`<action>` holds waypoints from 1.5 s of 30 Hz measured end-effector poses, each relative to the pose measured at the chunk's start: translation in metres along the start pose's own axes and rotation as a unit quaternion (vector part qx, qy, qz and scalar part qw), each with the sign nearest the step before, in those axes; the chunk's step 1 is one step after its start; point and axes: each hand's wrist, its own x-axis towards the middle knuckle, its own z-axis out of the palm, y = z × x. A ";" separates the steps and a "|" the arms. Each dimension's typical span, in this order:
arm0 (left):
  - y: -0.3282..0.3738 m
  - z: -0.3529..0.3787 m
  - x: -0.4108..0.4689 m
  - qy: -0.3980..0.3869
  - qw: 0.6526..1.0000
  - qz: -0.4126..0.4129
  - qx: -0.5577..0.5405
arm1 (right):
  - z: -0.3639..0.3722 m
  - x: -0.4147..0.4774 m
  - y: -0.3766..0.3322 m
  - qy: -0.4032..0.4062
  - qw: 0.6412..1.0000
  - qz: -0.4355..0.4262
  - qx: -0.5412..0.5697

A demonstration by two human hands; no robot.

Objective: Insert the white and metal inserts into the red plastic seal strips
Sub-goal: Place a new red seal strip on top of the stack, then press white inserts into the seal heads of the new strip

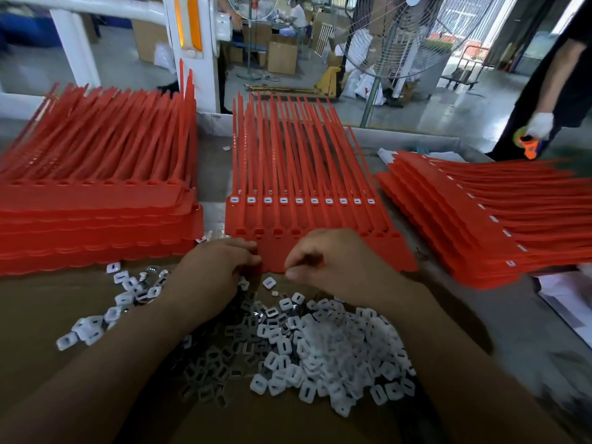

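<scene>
My left hand is curled at the near edge of the middle sheet of red seal strips, thumb and forefinger pinching that edge. My right hand sits just beside it over the same edge, its fingers folded in tight with the thumb against the forefinger. Whether it pinches the sheet, a small part, or nothing, I cannot tell.

Just beyond my knuckles a row of sockets runs across the sheet, and each one holds a seated white insert with a dark slot — ten in the row. The strip tails fan away from me past that.

Under my wrists, on the brown cardboard, lies the loose supply. The white inserts are heaped below my right forearm, the grey metal inserts are piled between my forearms, and a few strays lie scattered outside my left wrist.

Outside my left hand stands a tall stack of red sheets, its sockets dark. Outside my right hand, a lower stack lies slanted on the grey table — white inserts show along its edge.
</scene>
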 end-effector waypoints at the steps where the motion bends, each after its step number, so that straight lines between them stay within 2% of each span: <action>1: 0.000 0.000 0.000 0.001 1.000 0.002 0.001 | 0.003 0.000 -0.004 -0.018 1.000 -0.008 -0.007; 12: -0.001 0.000 0.002 -0.007 1.000 0.014 0.020 | 0.030 0.004 -0.020 -0.083 0.996 -0.027 -0.030; 19: -0.001 -0.002 0.000 -0.003 1.000 0.022 0.019 | 0.033 0.003 -0.020 -0.063 0.998 -0.029 0.008; 26: -0.002 -0.001 -0.001 -0.016 0.999 0.034 0.026 | 0.027 0.000 -0.019 -0.024 0.993 0.010 0.111; 35: -0.002 -0.001 -0.001 -0.016 0.999 0.018 0.022 | 0.027 0.000 -0.015 -0.049 0.993 0.003 0.104; 45: 0.003 -0.002 -0.004 -0.018 0.998 0.022 0.061 | 0.025 0.001 -0.008 -0.001 0.992 0.043 0.122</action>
